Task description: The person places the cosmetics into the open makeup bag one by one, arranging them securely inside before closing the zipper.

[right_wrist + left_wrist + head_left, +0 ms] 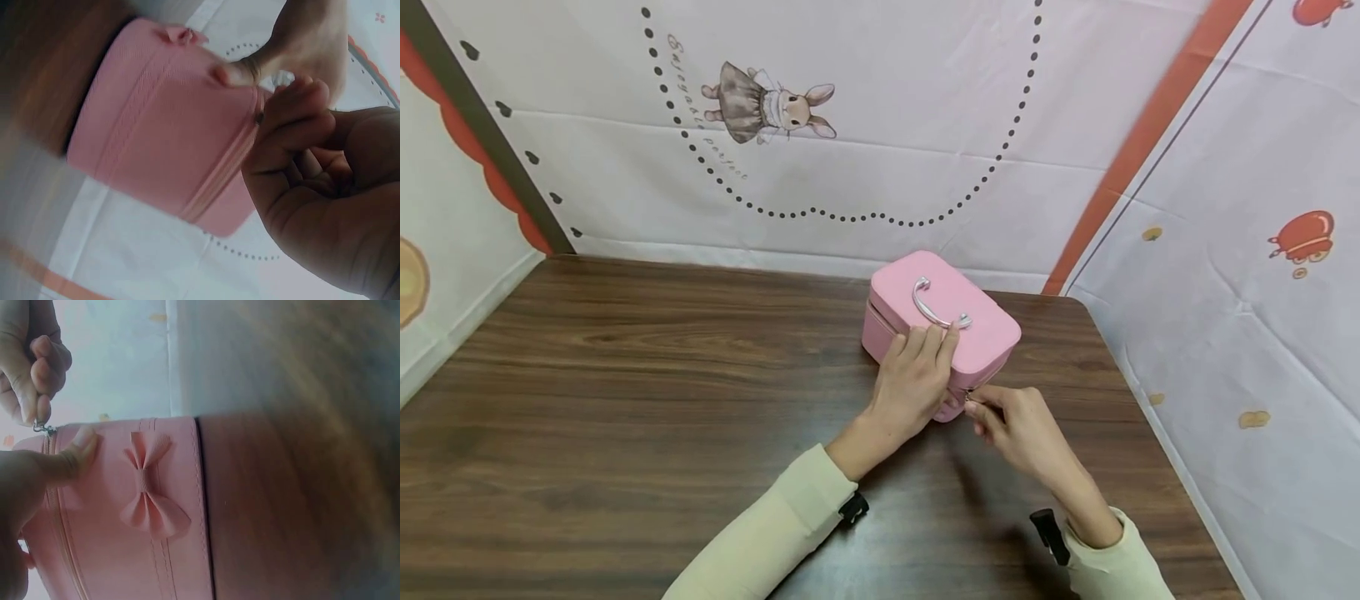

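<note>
A pink zippered case [891, 287] with a silver handle [962, 322] on its lid stands at the table's right back part. My left hand [913, 379] grips its front edge, fingers over the lid by the handle, thumb on the front face below the zipper. In the left wrist view that thumb lies near a pink bow [144, 481]. At the corner, my right hand [1028, 429] pinches the small metal zipper pull [41, 428] between thumb and finger. The zipper [219, 178] looks closed along the side in the right wrist view.
The dark wooden table [625, 400] spreads left of the case. A white printed cloth [880, 100] with a rabbit figure hangs right behind it. Another printed cloth [1217, 350] borders the table's right edge. Black straps sit at both wrists.
</note>
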Demonstrator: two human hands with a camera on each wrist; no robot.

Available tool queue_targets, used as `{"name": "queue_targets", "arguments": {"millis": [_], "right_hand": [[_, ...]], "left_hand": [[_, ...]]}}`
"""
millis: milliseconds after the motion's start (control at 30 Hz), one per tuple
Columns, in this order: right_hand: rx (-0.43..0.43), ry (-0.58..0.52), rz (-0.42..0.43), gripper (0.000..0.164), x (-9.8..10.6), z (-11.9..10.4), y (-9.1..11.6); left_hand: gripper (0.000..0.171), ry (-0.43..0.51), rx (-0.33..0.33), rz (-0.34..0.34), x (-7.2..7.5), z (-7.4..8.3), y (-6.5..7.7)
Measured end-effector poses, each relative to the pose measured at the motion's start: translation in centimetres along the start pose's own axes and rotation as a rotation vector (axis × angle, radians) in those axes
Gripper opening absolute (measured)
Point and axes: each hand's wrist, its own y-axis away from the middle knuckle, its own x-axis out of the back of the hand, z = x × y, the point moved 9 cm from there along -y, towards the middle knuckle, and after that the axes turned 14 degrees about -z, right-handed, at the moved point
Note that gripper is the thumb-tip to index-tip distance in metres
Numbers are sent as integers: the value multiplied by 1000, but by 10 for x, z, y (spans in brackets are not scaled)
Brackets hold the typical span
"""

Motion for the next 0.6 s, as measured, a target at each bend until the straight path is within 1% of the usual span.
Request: {"name": "queue_targets", "arguments": {"millis": [33, 133, 200, 267, 333, 367, 500, 567, 600], "right_hand": [[-6, 1, -3, 30, 1, 1, 1], [-18, 0, -22, 27, 3, 4, 1], [-21, 10, -30, 26, 4, 5, 1], [-24, 15, -33, 26, 4, 6, 2], [-31, 18, -35, 26, 5, 7, 3], [-33, 17, -36, 25, 5, 8, 3], [-39, 0, -45, 24, 3, 9, 2], [-41, -3, -48, 25, 3, 10, 2], [-43, -3, -48, 25, 2, 10, 2]], "left_hand": [[72, 1, 3, -2, 0, 0, -1], [85, 26, 0, -41, -1, -2, 0], [95, 71, -17, -60, -2, -9, 1], [102, 137, -42, -72, -4, -20, 2], [102, 201, -51, -67, -5, -37, 1], [104, 226, -45, -65, -6, -47, -1], [113, 312, 33, -78, -14, -94, -10], [115, 347, 47, -103, -22, -110, -14], [115, 367, 37, -119, -26, -114, -15]]}}
